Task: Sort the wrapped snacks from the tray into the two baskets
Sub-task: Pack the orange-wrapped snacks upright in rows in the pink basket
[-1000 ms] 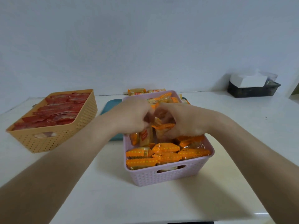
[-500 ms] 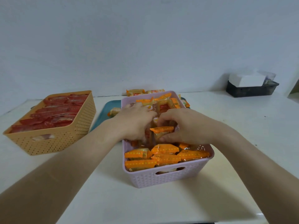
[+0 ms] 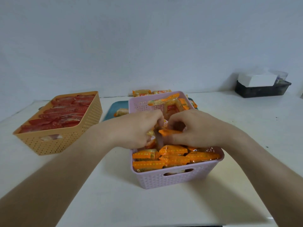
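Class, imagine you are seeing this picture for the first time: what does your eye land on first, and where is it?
The left hand and right hand meet over the lilac basket at centre, gripping some of the orange-wrapped snacks that fill it. At the left stands a tan basket packed with red-wrapped snacks, and a teal tray shows behind the lilac one.

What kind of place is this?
Likely a staged indoor sorting bench, not a shop: bare white table against a blank wall, tan basket and pink basket of snacks, black bin at the back.
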{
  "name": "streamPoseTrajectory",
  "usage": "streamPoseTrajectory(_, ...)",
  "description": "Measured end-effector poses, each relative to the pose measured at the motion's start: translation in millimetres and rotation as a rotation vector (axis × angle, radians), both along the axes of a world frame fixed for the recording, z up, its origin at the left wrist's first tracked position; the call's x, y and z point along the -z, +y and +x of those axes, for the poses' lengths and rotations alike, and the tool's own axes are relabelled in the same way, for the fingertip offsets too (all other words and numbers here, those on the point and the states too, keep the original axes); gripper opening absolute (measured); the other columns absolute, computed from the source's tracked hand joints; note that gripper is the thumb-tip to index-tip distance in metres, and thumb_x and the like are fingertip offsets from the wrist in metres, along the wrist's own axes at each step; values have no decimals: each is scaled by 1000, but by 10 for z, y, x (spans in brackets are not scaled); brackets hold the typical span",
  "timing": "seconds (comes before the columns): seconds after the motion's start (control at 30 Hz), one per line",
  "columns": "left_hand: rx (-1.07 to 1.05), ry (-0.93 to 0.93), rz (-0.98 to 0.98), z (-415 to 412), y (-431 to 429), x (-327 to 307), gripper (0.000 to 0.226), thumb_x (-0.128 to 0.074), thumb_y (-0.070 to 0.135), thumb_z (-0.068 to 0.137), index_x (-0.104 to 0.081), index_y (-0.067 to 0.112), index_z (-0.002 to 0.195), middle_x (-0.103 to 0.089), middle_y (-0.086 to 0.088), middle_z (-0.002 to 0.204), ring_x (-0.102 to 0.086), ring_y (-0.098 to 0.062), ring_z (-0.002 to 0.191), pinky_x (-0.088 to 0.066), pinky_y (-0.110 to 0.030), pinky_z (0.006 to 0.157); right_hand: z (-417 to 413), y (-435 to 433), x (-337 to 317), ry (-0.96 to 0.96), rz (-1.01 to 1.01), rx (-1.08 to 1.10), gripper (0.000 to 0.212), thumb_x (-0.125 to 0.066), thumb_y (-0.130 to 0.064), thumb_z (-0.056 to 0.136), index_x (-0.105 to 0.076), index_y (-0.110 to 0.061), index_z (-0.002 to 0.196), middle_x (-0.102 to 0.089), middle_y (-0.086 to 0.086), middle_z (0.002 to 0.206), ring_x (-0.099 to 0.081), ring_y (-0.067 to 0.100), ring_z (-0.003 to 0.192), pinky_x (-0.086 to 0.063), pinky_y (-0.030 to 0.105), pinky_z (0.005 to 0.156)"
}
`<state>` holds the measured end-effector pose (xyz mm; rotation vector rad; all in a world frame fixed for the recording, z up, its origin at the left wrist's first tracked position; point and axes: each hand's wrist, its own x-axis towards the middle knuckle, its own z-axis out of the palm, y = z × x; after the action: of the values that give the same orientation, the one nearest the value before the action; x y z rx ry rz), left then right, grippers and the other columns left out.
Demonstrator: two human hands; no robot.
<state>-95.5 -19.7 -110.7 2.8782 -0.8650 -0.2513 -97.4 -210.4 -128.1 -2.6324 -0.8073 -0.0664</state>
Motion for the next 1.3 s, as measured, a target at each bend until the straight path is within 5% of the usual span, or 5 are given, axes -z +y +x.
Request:
streamPoseTrajectory(0.3, 82, 24, -20, -36, 40, -129, 17, -49, 45, 94, -50, 40, 78, -53, 28, 66, -51, 4, 71, -40, -20, 65, 67, 84, -193, 112, -111, -56, 15, -58, -34, 90, -66, -25, 99, -66, -9, 97, -60, 9, 90, -50, 27, 81)
streamPoseTrajectory(0.53, 108, 7, -148, -21, 77, 10, 16, -59, 39, 91, -69, 37, 104, -58, 31, 83, -54, 10, 86, -43, -13, 75, 159, 46, -218, 598, 264, -29, 25, -47, 2, 94, -57, -17, 107, -72, 7, 97, -70, 14, 79, -59, 27, 76)
streamPoseTrajectory(1.03, 140, 7, -156, -88, 3, 120, 26, -42, 32, 100, -66, 30, 110, -67, 7, 79, -59, -5, 77, -44, -19, 71, 582, 401, -5, 37, -334, -42, 56, -59, -23, 85, -43, -33, 138, -59, 0, 130, -56, 23, 116, -48, 39, 91)
streamPoseTrajectory(1.2, 83, -42, -303, -54, 38, 66, 37, -47, 36, 98, -57, 18, 66, -45, 10, 50, -45, -4, 51, -31, -17, 51, 539, 448, 76, -136, -360, -89, 33, -60, -13, 85, -61, -25, 116, -69, 0, 109, -63, 22, 102, -45, 30, 75)
streamPoseTrajectory(1.3, -50, -319, -216, 57, 119, 19, 19, -56, 31, 93, -73, 26, 88, -61, 16, 68, -52, -1, 66, -36, -16, 58, 550, 441, 68, -166, -213, -54, 19, -51, -19, 92, -67, -22, 102, -69, 1, 97, -62, 21, 92, -40, 25, 67)
